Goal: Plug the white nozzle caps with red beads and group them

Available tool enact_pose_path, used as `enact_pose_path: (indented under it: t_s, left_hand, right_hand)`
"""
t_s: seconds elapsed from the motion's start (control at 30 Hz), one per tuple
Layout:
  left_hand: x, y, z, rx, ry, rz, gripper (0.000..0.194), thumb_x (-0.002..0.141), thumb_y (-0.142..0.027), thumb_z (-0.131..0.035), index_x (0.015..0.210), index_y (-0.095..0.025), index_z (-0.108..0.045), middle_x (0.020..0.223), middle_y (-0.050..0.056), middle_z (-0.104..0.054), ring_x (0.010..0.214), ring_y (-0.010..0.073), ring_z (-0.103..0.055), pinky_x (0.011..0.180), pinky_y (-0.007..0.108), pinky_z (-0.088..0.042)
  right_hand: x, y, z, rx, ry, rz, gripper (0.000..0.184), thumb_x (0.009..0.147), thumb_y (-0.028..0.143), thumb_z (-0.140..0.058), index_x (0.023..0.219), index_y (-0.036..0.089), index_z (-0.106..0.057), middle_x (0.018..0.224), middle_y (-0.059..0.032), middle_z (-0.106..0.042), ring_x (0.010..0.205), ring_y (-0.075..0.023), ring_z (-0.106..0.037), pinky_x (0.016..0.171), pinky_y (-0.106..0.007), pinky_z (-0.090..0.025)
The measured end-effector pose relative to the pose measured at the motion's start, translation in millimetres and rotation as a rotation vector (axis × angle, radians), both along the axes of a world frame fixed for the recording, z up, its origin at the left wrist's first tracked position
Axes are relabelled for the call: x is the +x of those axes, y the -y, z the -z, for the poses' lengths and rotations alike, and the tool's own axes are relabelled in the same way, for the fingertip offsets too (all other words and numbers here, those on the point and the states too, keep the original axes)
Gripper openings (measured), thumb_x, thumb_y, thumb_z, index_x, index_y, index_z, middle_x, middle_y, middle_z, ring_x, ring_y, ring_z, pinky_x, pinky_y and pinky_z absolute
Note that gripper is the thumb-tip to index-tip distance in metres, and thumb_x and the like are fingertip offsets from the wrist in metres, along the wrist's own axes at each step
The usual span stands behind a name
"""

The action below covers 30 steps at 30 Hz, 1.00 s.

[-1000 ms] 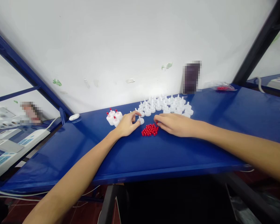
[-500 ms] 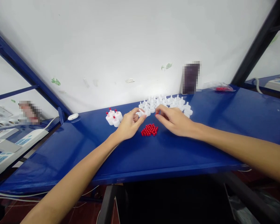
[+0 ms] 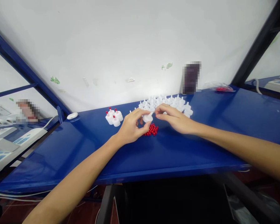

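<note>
Between thumb and fingers, my left hand (image 3: pixel 133 126) grips a small white nozzle bottle (image 3: pixel 147 118), its pointed tip tilted up to the right. My right hand (image 3: pixel 175 118) is pinched around a red cap (image 3: pixel 156 115), mostly hidden by the fingertips, just right of that tip. Below the hands lies a cluster of small red caps (image 3: pixel 153 129), partly covered by my left thumb. Behind my hands stand several white nozzle bottles (image 3: pixel 168 101) without caps. Off to the left are several white bottles with red caps (image 3: pixel 114 117), standing upright together.
A white oval case (image 3: pixel 72 116) lies at the table's back left. A blurred dark phone-like object (image 3: pixel 191 77) leans on the wall. A clear bag with red items (image 3: pixel 220 88) is at the back right. Power strips (image 3: pixel 16 146) sit beyond the left edge of the blue table (image 3: pixel 168 155).
My left hand has lifted a white bottle from the group and brought it right and nearer. My right hand stays close by, its red cap now beside the bottle's tip.
</note>
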<state>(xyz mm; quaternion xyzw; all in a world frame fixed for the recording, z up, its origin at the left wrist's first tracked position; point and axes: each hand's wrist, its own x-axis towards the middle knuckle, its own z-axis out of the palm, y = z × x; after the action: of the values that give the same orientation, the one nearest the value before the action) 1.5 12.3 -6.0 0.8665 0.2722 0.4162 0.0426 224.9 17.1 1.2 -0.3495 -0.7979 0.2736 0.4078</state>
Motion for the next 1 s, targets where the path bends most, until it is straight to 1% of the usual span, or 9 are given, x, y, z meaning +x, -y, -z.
enact_pose_path:
  t_s: [0.07,0.17,0.27,0.37,0.57,0.63,0.73,0.83,1.0]
  left_hand:
    - [0.1,0.9,0.2,0.082,-0.048,0.021,0.025,0.093,-0.025,-0.058,0.116,-0.017,-0.062,0.089,0.003,-0.062,0.067,0.0107,-0.053,0.061,0.025,-0.047]
    - [-0.3,1.5,0.2,0.127,-0.095,0.03,0.027,0.094,-0.025,-0.057,0.119,-0.017,-0.061,0.089,0.003,-0.061,0.07,0.0127,-0.054,0.066,0.028,-0.048]
    - [-1.2,1.1,0.1,0.143,-0.118,0.028,0.028,0.093,-0.025,-0.058,0.12,-0.017,-0.061,0.089,0.003,-0.06,0.072,0.0136,-0.053,0.067,0.028,-0.047]
    - [-2.7,0.4,0.4,0.132,-0.127,0.028,0.029,0.094,-0.024,-0.057,0.122,-0.018,-0.06,0.09,0.003,-0.059,0.072,0.0137,-0.053,0.065,0.028,-0.046]
    - [-5.3,-0.2,2.0,0.082,-0.151,0.028,0.03,0.099,-0.029,-0.051,0.127,-0.02,-0.057,0.095,0.004,-0.06,0.077,0.0154,-0.054,0.069,0.029,-0.047]
    - [-5.9,-0.5,2.5,0.068,-0.159,0.02,0.03,0.1,-0.031,-0.05,0.128,-0.02,-0.056,0.096,0.005,-0.059,0.078,0.0156,-0.055,0.069,0.029,-0.047]
    - [-6.9,-1.2,2.5,0.075,-0.158,0.024,0.031,0.101,-0.03,-0.049,0.13,-0.02,-0.054,0.096,0.005,-0.057,0.079,0.0156,-0.054,0.071,0.03,-0.048]
    - [-8.0,-1.8,1.9,0.079,-0.159,0.042,0.032,0.101,-0.028,-0.05,0.132,-0.021,-0.053,0.097,0.005,-0.057,0.079,0.0153,-0.054,0.073,0.031,-0.049]
    - [-9.0,-3.4,2.1,0.146,-0.123,0.074,0.044,0.096,-0.029,-0.062,0.137,-0.021,-0.051,0.101,0.005,-0.059,0.08,0.0143,-0.054,0.072,0.029,-0.05]
  right_hand:
    - [0.1,0.1,-1.9,-0.08,-0.105,-0.058,0.014,0.091,0.032,-0.052,0.082,0.022,-0.053,0.083,-0.0007,-0.052,0.08,-0.0186,-0.048,0.077,-0.035,-0.038]
    - [0.4,1.2,-2.3,-0.066,-0.222,-0.107,0.015,0.092,0.03,-0.054,0.08,0.021,-0.052,0.077,0.0014,-0.049,0.074,-0.0158,-0.045,0.071,-0.032,-0.036]
    - [0.7,2.0,0.4,0.003,-0.199,-0.117,0.011,0.09,0.028,-0.058,0.083,0.02,-0.057,0.081,0.0004,-0.052,0.072,-0.0143,-0.045,0.067,-0.03,-0.036]
    - [0.1,2.9,3.0,0.04,-0.189,-0.081,0.011,0.09,0.029,-0.061,0.087,0.018,-0.062,0.086,-0.0004,-0.054,0.067,-0.0119,-0.046,0.063,-0.029,-0.037]
    - [-1.8,6.5,3.7,-0.052,-0.164,-0.089,0.017,0.094,0.035,-0.061,0.095,0.018,-0.061,0.071,0.004,-0.055,0.051,-0.0079,-0.042,0.05,-0.025,-0.033]
    - [-1.3,6.8,5.1,0.003,-0.117,-0.092,0.017,0.096,0.035,-0.059,0.097,0.018,-0.061,0.069,0.004,-0.055,0.053,-0.0089,-0.044,0.052,-0.025,-0.035]
    - [0.2,6.8,7.4,0.155,0.003,-0.089,0.018,0.099,0.033,-0.053,0.102,0.017,-0.06,0.065,0.0044,-0.054,0.055,-0.0107,-0.047,0.056,-0.026,-0.038]
    - [1.4,7.5,7.2,0.276,0.12,-0.069,0.02,0.103,0.031,-0.047,0.108,0.017,-0.06,0.069,0.003,-0.057,0.057,-0.0112,-0.05,0.06,-0.027,-0.039]
    - [2.3,11.3,2.6,0.354,0.202,-0.063,0.024,0.104,0.029,-0.039,0.112,0.018,-0.059,0.079,-0.0016,-0.065,0.066,-0.0147,-0.059,0.065,-0.028,-0.043]
